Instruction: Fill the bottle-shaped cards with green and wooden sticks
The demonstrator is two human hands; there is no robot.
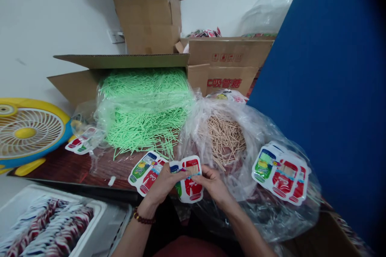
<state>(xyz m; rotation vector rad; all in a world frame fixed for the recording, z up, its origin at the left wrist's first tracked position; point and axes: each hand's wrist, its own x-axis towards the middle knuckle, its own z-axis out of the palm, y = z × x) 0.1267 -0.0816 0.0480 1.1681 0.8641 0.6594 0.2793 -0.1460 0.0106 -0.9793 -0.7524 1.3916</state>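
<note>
Through the head camera I look down on a dark reddish-brown table [120, 167], its grain showing along the near edge. A pale wall [60, 8] stands behind, with a socket [116, 37] far left, and a plain blue panel [325, 88] closes off the right. A yellow and blue fan [25, 132] is at the left end. An open carton [126, 61] lies at the far side, green sticks [144, 126] spilling from it in clear plastic. To their right, brown sticks [226, 138] lie in a clear bag [259, 116], with a printed box [232, 54] beyond. At near left, a white tub [99, 211] holds rows of red and white pieces.

The card [193, 190] is at the near edge, in the middle, between my two hands. It is white-bordered and jar-shaped, with a red "Cola" part on the right and blue and green on the left; brown sticks show at the red part's far end. My left hand [164, 180] is clamped on its left side, and my right hand [212, 182] pinches its right edge. Similar cards lie left [144, 170] and right [282, 174].
</note>
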